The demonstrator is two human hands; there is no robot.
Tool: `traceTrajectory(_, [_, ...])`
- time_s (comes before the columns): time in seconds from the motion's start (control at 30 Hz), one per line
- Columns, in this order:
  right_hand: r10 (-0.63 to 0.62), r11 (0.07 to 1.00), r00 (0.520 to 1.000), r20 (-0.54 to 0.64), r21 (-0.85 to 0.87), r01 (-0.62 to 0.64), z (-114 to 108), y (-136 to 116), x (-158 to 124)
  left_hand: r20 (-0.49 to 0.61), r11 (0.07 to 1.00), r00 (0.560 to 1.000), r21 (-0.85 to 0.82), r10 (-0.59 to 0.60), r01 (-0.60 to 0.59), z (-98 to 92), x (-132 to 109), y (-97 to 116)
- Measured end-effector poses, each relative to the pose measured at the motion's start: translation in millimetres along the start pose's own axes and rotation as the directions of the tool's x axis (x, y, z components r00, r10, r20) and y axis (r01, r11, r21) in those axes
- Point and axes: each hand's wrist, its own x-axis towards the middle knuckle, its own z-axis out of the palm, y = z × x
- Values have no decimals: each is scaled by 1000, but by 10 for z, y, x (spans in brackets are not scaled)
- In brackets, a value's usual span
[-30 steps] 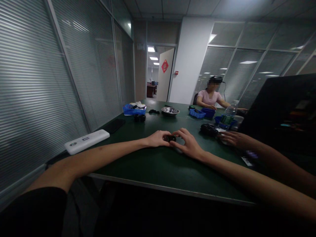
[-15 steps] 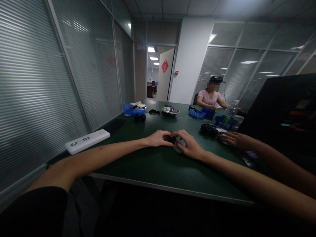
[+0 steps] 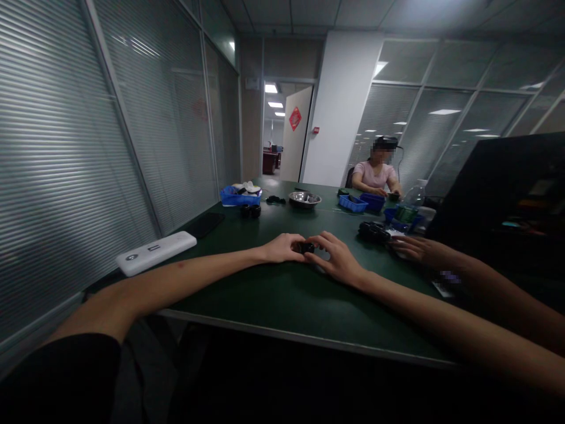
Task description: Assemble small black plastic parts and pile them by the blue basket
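Between my two hands lies a small black rounded part [image 3: 304,248], low over the green table [image 3: 265,300]; its exact kind does not show. Fingers and thumb of my left hand [image 3: 283,248] are wrapped round its left side. My right hand [image 3: 336,258] pinches its right end with thumb and fingertips. The fingers hide much of the part. Farther off on the left stand black round pieces [image 3: 250,211] that look similar in colour.
A white oblong device [image 3: 156,253] and a dark flat pad [image 3: 205,225] lie left. Behind are a blue basket [image 3: 241,199], a steel bowl [image 3: 304,204] and blue trays [image 3: 353,204]. At right, a co-worker's hand [image 3: 419,250] is near black parts [image 3: 373,231]; another person [image 3: 377,174] sits beyond.
My right thumb and fingers have closed in slightly on the black part; my left hand stays put. The seated person's outstretched arm has drawn in toward their body.
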Motion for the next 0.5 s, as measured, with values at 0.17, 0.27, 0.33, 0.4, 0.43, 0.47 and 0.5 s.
traceTrajectory(0.17, [4, 1000, 1000, 9, 19, -4, -10, -42, 12, 9, 1000, 1000, -2, 4, -4, -10, -13, 31])
traceTrajectory(0.27, [-27, 998, 999, 19, 62, 26, -16, -56, 9, -7, 1000, 1000, -7, 7, -7, -7, -15, 46])
traceTrajectory(0.33, [-54, 995, 998, 19, 86, 52, -15, -47, 2, -7, 1000, 1000, -29, 2, -2, -2, -16, 52])
traceTrajectory(0.4, [-73, 992, 997, 9, 99, 72, -11, -32, -6, 3, 999, 1000, -52, -8, 8, 1, -19, 56])
traceTrajectory(0.43, [-79, 992, 997, 2, 102, 78, -9, -25, -9, 4, 998, 1000, -56, -14, 15, 1, -19, 56])
traceTrajectory(0.47, [-81, 991, 997, -2, 103, 81, -8, -20, -11, 1, 998, 1000, -52, -20, 20, 1, -20, 55])
traceTrajectory(0.5, [-83, 991, 997, -9, 103, 83, -7, -17, -11, -6, 999, 1000, -42, -24, 24, 0, -20, 53])
